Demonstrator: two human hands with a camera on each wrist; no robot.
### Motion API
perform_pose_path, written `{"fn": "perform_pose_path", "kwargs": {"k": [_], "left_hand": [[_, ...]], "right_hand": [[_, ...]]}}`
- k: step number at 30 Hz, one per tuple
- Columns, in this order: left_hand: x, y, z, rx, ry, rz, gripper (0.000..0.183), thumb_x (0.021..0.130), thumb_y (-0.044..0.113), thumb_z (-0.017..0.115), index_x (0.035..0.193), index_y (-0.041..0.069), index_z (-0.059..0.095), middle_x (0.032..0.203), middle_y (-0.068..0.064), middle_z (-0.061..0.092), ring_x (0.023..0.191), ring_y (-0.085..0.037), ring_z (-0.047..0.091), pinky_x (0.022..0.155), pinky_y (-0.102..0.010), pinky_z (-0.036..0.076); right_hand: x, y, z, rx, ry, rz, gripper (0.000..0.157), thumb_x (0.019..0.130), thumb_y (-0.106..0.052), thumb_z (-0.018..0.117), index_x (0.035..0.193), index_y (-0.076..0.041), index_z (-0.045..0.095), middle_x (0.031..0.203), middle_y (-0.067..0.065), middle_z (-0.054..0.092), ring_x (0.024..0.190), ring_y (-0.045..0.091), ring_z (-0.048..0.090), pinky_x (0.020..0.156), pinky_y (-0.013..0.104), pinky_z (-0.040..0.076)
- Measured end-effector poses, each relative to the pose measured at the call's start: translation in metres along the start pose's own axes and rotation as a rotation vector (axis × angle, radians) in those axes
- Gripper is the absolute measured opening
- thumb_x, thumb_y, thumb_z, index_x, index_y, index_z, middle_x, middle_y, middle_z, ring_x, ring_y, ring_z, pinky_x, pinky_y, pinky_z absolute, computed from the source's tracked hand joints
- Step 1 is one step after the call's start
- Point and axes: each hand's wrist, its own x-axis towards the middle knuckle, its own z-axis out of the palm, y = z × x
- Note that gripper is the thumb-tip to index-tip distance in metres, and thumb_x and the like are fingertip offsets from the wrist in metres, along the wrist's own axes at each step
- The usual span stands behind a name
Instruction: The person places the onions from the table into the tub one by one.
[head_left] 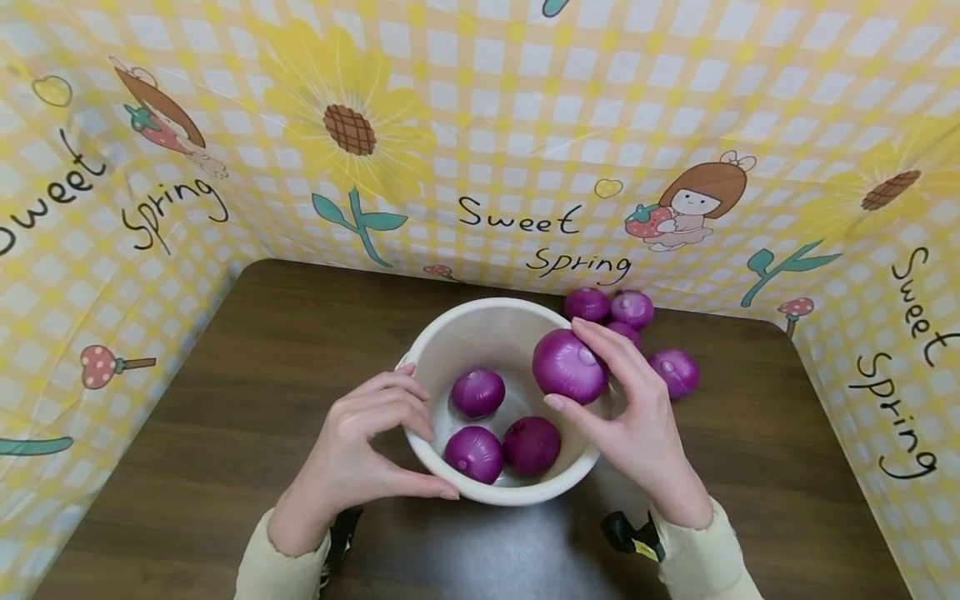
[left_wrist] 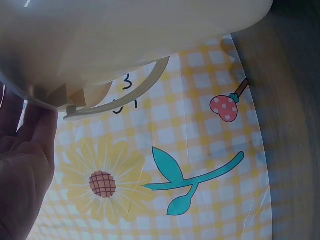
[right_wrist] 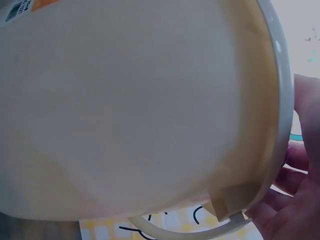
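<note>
A cream plastic bucket (head_left: 501, 500) stands on the table, with three purple onions (head_left: 475, 454) lying in it. My left hand (head_left: 360, 437) grips its left rim, fingers over the edge and thumb along the front. Over the right part of the opening, my right hand (head_left: 633, 408) pinches another purple onion (head_left: 566, 367) between thumb and fingers. The bucket's outer wall (left_wrist: 125, 35) fills the top of the left wrist view, its handle (left_wrist: 132, 97) hanging below the rim. In the right wrist view the wall (right_wrist: 125, 110) mostly hides the held onion.
Several more purple onions (head_left: 632, 309) lie on the dark wood table (head_left: 750, 467) behind and right of the bucket. A checked yellow-and-white cloth (head_left: 495, 133) with flower prints walls in the back and both sides. Black wrist gear (head_left: 630, 533) shows by the right sleeve.
</note>
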Motion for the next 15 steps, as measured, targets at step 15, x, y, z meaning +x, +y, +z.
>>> {"fn": "perform_pose_path", "kwargs": {"k": [15], "left_hand": [[-0.0001,-0.0002,-0.0002,-0.003,0.001,0.002,0.048,0.058,0.043,0.100,0.078,0.014,0.067,0.078,0.003,0.066,0.092,-0.023,0.061,0.113,-0.048,0.043]], "right_hand": [[-0.0028,0.0015,0.0045,-0.005,-0.039,0.002,0.078,0.075,-0.017,0.091,0.145,-0.014,0.057,0.148,0.005,0.053,0.132,0.025,0.052,0.110,0.029,0.044]]}}
